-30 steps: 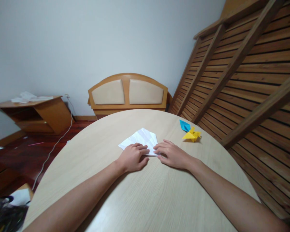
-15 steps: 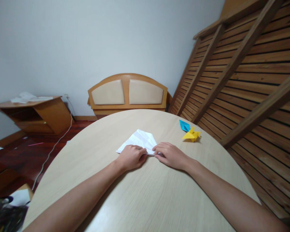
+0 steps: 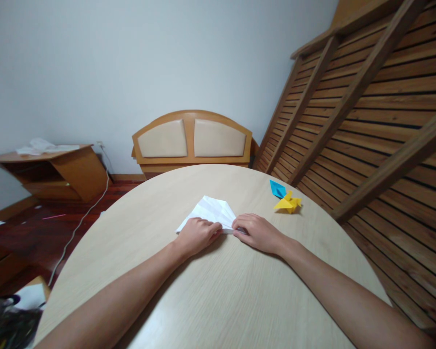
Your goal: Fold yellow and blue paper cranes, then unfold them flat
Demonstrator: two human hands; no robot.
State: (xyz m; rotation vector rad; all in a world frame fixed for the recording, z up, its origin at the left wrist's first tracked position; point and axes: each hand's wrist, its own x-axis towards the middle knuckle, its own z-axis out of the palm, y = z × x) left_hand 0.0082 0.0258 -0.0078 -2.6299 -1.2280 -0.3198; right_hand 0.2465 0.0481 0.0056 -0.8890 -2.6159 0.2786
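Brown wooden cabinet (image 3: 72, 177) far left, loose white sheets (image 3: 39, 146) on top; pale cord (image 3: 82, 224) trails beside it. Headboard (image 3: 190, 138) beyond round table (image 3: 247, 291). Folded white paper (image 3: 210, 209) lies mid-table, near edge partly blocked by both hands. Left hand (image 3: 199, 236) curled closed on that edge; right hand (image 3: 256, 232) pinches right corner, narrow grip. Blue folded paper (image 3: 277, 189) next, partly hidden by yellow paper bird (image 3: 288, 202). Slatted wood frame (image 3: 370, 145) fills far right.

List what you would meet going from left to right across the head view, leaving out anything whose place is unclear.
Wooden cabinet → white folded paper → right hand → yellow folded paper.
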